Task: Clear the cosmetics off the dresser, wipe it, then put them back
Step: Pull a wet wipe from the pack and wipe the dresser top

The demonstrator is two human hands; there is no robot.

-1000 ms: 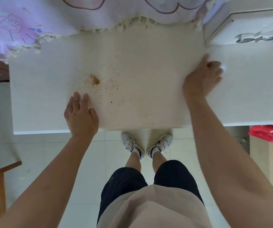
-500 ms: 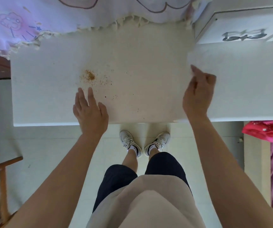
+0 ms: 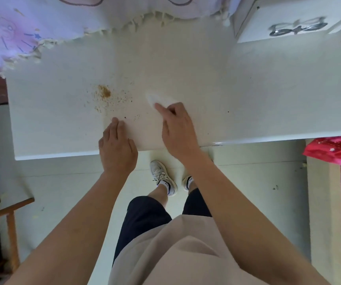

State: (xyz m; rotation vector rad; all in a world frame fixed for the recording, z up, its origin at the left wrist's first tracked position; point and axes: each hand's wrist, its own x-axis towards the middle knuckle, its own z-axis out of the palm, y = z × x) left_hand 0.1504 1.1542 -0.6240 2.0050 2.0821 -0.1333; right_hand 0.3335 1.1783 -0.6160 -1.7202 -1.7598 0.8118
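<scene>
White table (image 3: 268, 89): brown spill (image 3: 104, 93) lies left of the wipe (image 3: 155, 98) (tissue, probably), pinched in the grip of the right hand (image 3: 175, 128); left hand (image 3: 117, 147) flat, released, nearer the spill.

Pale floor tiles (image 3: 62, 188) with thin grout lines lie in soft, even light. At the near left stands a wooden frame (image 3: 11, 219). A lilac fringed cloth (image 3: 21, 27) drapes over the far left of the white table (image 3: 268, 89). Far right sits a drawer unit (image 3: 284, 15) with a silver handle (image 3: 298, 28). At the right edge lies pink-red fabric (image 3: 336, 150).
</scene>
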